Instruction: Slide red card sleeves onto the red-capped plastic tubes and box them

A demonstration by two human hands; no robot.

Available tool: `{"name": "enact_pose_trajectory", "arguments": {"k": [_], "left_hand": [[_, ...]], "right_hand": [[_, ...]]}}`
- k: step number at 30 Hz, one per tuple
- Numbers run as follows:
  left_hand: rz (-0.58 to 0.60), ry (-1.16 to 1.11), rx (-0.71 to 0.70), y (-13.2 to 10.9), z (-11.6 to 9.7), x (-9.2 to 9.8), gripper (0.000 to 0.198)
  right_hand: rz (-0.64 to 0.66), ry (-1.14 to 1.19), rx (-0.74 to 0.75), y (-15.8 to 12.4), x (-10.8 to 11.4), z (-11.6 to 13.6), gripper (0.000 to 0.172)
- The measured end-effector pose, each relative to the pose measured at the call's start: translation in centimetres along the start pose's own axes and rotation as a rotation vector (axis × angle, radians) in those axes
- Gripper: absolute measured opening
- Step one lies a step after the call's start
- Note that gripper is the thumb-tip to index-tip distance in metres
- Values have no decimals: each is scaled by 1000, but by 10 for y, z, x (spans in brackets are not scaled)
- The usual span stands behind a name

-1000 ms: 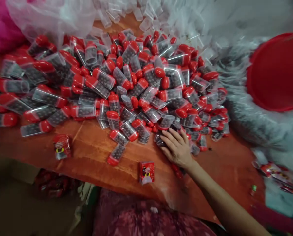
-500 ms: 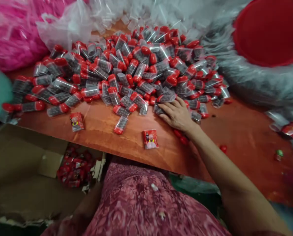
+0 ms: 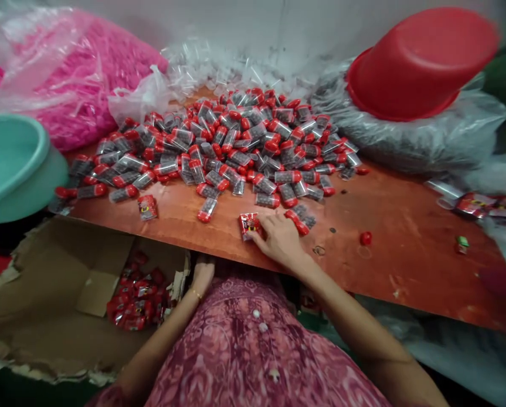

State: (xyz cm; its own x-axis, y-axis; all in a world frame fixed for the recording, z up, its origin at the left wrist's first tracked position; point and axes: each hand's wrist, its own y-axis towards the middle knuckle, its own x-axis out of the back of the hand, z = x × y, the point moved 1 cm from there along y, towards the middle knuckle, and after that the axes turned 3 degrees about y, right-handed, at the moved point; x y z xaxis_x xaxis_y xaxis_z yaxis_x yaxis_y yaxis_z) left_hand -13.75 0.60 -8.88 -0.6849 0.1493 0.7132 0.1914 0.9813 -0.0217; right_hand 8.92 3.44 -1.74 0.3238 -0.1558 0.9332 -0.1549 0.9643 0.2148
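My right hand [image 3: 280, 240] is at the table's front edge, thumb and fingers closed around the right side of a small red printed packet [image 3: 247, 224]. Beside its knuckles lies a clear tube with a red end and dark contents [image 3: 299, 220]. My left hand [image 3: 204, 271] is low at the edge of the table, near my lap; its fingers are hidden under the tabletop. A second red packet [image 3: 147, 207] lies further left. Behind both packets spreads a large heap of red-ended clear tubes [image 3: 236, 141].
An open cardboard box [image 3: 44, 294] below the table on the left holds red packets [image 3: 136, 299]. Around the heap are a turquoise basin [image 3: 44, 169], a bag of pink pieces [image 3: 91, 68] and a red tub [image 3: 422, 68] on a grey bag [image 3: 426, 141]. A red cap [image 3: 366, 238] lies right.
My right hand has come from the front of the heap back towards me, onto the red packet. My left hand has come into view. The camera now looks further up.
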Motion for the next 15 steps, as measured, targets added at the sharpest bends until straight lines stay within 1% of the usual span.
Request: {"name": "enact_pose_trajectory", "arguments": {"k": [1, 3, 4, 5, 6, 8, 9, 10, 13, 15], "left_hand": [[57, -18, 50, -2, -1, 3, 29], [156, -69, 167, -6, -6, 19, 37], [150, -82, 196, -6, -10, 31, 38], [83, -65, 190, -2, -14, 43, 36], [-13, -22, 153, 5, -19, 55, 34], [-208, 104, 69, 28, -28, 73, 33], [-258, 169, 31, 42, -32, 77, 36], [-272, 224, -3, 57, -36, 77, 39], [-193, 351, -62, 93, -43, 67, 41], [-165, 396, -50, 104, -47, 61, 37]], "right_hand": [[30, -11, -52, -3, -3, 6, 44], [91, -7, -165, -5, -8, 15, 45], [114, 9, -219, -4, -10, 18, 45], [129, 28, -266, -3, -11, 21, 46], [138, 46, -303, -2, -11, 24, 46], [147, 72, -356, 3, -13, 30, 47], [151, 78, -373, 6, -14, 34, 48], [157, 81, -385, 10, -15, 37, 48], [172, 88, -385, 23, -17, 43, 48], [166, 114, -354, 28, -17, 41, 48]]}}
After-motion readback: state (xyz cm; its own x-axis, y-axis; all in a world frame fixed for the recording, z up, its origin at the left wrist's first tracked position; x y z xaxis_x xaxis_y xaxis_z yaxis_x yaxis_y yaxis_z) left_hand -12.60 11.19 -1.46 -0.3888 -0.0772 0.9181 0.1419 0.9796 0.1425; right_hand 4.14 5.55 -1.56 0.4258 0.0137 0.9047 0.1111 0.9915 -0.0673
